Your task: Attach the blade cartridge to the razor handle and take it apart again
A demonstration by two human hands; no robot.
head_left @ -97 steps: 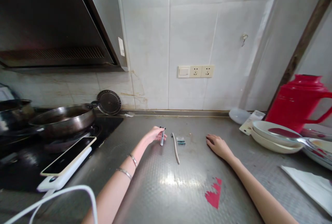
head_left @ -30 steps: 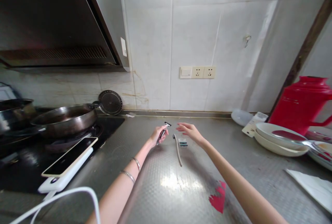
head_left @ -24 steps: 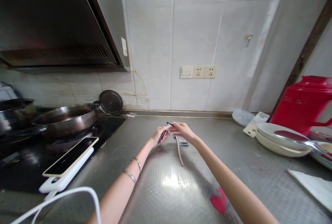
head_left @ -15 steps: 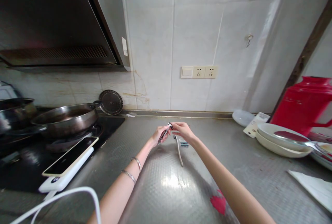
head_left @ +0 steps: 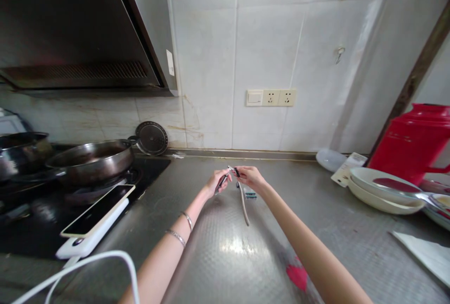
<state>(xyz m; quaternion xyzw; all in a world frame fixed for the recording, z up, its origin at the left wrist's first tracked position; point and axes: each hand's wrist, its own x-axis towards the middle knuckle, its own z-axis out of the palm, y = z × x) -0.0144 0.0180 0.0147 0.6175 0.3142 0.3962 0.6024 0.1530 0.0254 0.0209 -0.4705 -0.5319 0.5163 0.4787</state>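
Steel worktop (head_left: 211, 252) bears a pale stick (head_left: 243, 204), beyond whose near end the left hand (head_left: 214, 182), fingers curled, grips a dark razor handle (head_left: 221, 183) and the right hand (head_left: 250, 176) pinches a small black piece (head_left: 236, 172) beside its far tip, contact unclear, calling for steady wrists and fingertips off any edge.

**No Readable Text in View**

A white sticker (head_left: 170, 62) on the range hood (head_left: 77, 22) bears marks too small to make out; faint pale marks on the red jug (head_left: 409, 147) and small dark ones on a white card (head_left: 348, 169) are equally unreadable.
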